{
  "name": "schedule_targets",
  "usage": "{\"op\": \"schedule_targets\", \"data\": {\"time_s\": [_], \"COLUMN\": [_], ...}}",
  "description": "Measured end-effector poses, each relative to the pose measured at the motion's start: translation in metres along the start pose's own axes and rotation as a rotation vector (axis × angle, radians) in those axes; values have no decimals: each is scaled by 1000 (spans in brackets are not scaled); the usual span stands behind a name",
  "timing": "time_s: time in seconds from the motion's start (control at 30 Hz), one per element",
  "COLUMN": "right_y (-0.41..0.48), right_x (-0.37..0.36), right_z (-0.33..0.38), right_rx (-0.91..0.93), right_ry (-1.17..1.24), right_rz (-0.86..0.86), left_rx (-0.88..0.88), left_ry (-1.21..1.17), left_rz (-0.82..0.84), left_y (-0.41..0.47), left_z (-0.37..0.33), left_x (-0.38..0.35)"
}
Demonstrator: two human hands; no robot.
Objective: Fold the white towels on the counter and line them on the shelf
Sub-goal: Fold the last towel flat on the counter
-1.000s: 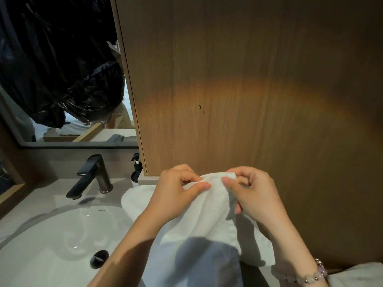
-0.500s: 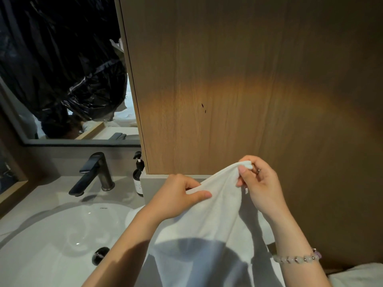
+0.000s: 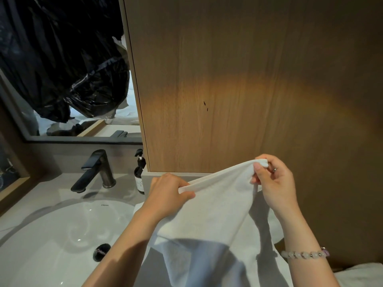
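A white towel [image 3: 215,206] hangs in front of me over the counter, stretched along its top edge between both hands. My left hand [image 3: 167,193] pinches that edge at its lower left end. My right hand [image 3: 273,183] pinches the raised corner higher up on the right, against the wooden panel. The towel's lower part drapes down out of view, partly in shadow. Another white towel [image 3: 360,275] shows at the bottom right corner.
A white basin [image 3: 51,235] with a dark drain fills the lower left. A dark faucet [image 3: 93,170] and a pump bottle [image 3: 139,175] stand behind it on the grey counter [image 3: 41,191]. A wooden panel [image 3: 248,79] rises straight ahead, with a mirror [image 3: 62,69] to its left.
My hands have drawn apart along the towel's top edge. The right hand went up and to the right with the corner, while the left stayed lower, so the edge is now taut.
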State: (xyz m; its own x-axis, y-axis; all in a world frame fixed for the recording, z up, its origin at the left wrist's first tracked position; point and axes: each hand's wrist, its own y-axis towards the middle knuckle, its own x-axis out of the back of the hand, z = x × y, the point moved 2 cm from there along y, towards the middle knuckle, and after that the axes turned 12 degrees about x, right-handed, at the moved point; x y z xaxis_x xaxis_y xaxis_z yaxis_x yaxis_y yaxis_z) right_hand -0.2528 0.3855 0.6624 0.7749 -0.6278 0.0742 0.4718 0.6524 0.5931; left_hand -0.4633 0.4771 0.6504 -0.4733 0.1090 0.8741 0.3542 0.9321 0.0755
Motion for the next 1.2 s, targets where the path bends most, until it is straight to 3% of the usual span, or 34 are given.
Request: {"op": "schedule_targets", "data": {"time_s": [0.4,0.57,0.77,1.0,1.2], "right_y": [9,22,18,19,27], "right_x": [29,54,63,82,99], "right_z": [-9,-10,-17,-29,-27], "right_rx": [-38,-26,-66,-101,-114], "right_ry": [-96,-115,-140,-150,-176], "right_rz": [-185,-270,-310,-339,-377], "left_rx": [156,303,279,134,-24], "left_ry": [252,178,10,-159,-16], "left_rz": [4,91,85,116,-15], "left_y": [11,15,18,19,28], "left_z": [30,66,70,65,50], "left_x": [-3,-6,-6,9,34]}}
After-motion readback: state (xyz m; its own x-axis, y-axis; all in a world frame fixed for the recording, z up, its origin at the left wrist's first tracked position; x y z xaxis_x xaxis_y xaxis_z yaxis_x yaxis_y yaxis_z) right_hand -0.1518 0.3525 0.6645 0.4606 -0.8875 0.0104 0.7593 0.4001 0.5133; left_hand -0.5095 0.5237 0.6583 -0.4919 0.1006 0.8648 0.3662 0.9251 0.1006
